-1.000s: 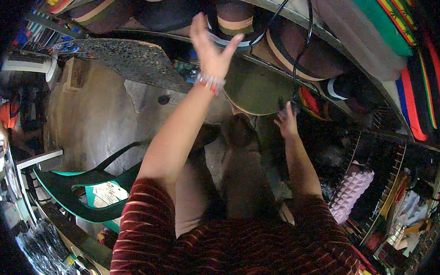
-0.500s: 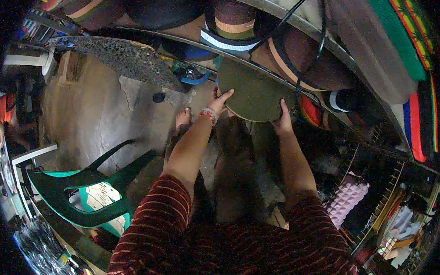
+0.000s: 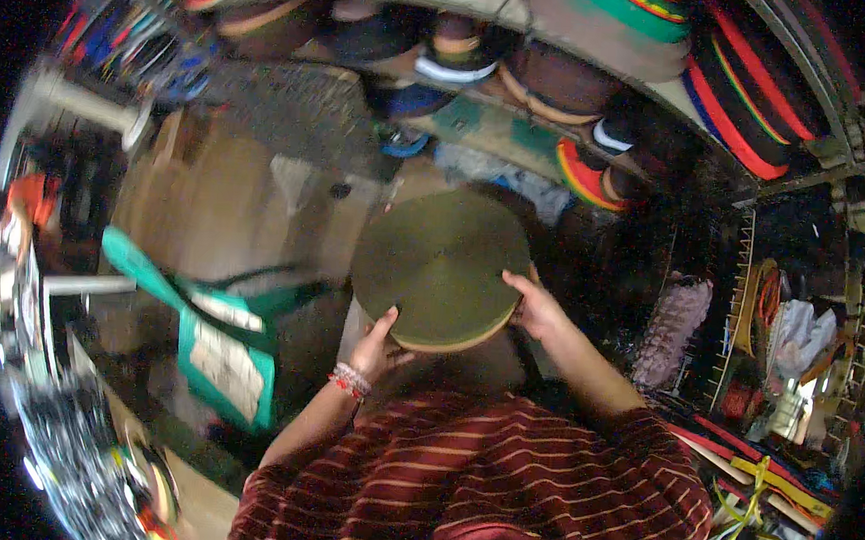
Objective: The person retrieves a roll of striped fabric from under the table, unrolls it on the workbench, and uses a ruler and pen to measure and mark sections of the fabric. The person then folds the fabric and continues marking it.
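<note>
A wide, flat roll of olive-green webbing [image 3: 441,263] is held in front of my body, its coiled face turned up and a paler tan band showing along the near edge. My left hand [image 3: 373,351], with beaded bracelets at the wrist, grips the near-left rim, thumb on top. My right hand [image 3: 540,310] has hold of the right rim, its thumb also over the top face. The fingers under the roll are mostly hidden.
Beyond the roll, a shelf carries more webbing rolls [image 3: 560,76], brown, black and white-edged. A red, yellow and green roll [image 3: 594,176] sits lower. A green plastic chair [image 3: 227,357] stands to the left. Lilac bumpy material [image 3: 674,332] hangs at right.
The olive roll has come away from the shelf and closer to my body, with both hands still on it. My view has shifted, and more of the roll's round face shows.
</note>
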The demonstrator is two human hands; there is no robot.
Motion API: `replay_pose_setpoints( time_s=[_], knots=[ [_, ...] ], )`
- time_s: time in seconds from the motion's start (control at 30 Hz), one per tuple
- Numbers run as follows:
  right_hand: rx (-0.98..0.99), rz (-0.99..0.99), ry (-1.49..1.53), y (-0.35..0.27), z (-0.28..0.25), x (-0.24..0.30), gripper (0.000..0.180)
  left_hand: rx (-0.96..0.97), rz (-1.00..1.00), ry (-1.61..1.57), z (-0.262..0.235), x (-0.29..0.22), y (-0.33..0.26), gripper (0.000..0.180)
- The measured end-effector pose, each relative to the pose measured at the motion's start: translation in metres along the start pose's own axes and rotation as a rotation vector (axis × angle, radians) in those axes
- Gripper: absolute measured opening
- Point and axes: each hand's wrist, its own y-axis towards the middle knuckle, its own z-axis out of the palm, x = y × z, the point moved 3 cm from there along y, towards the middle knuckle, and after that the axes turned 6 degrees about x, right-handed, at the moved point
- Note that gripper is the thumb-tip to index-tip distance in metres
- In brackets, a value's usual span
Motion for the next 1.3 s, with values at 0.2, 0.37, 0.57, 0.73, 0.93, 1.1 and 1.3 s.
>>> replay_pose_setpoints(
  time_s=[0.2, 0.37, 0.57, 0.73, 0.93, 1.1, 1.3],
  knots=[
    [0.162, -0.141, -0.253, -0.012, -0.002, -0.007, 0.084, 0.092, -0.055, 0.277, -0.083, -0.015, -0.004, 0.086],
    [0.159, -0.069, -0.293, -0.014, -0.004, -0.005, 0.085, -0.187, 0.401, 0.124, -0.091, -0.083, 0.062, 0.087],
    [0.212, -0.093, -0.134, -0.003, -0.009, -0.001, 0.085, 0.204, 0.178, -0.049, -0.060, -0.113, 0.121, 0.064],
    [0.294, -0.109, -0.025, 0.022, 0.002, -0.006, 0.095, 0.176, 0.262, -0.120, -0.082, -0.112, 0.088, 0.057],
    [0.428, -0.097, 0.016, 0.041, 0.038, -0.003, 0.087, -0.009, 0.416, -0.339, -0.110, -0.071, 0.045, 0.056],
    [0.613, 0.070, -0.015, 0.058, 0.053, -0.012, 0.070, -0.073, 0.559, -0.407, -0.123, -0.033, 0.014, 0.057],
    [0.601, 0.210, -0.294, 0.095, 0.047, -0.016, 0.046, -0.456, 0.728, -0.181, -0.095, 0.004, -0.073, 0.056]
  ],
)
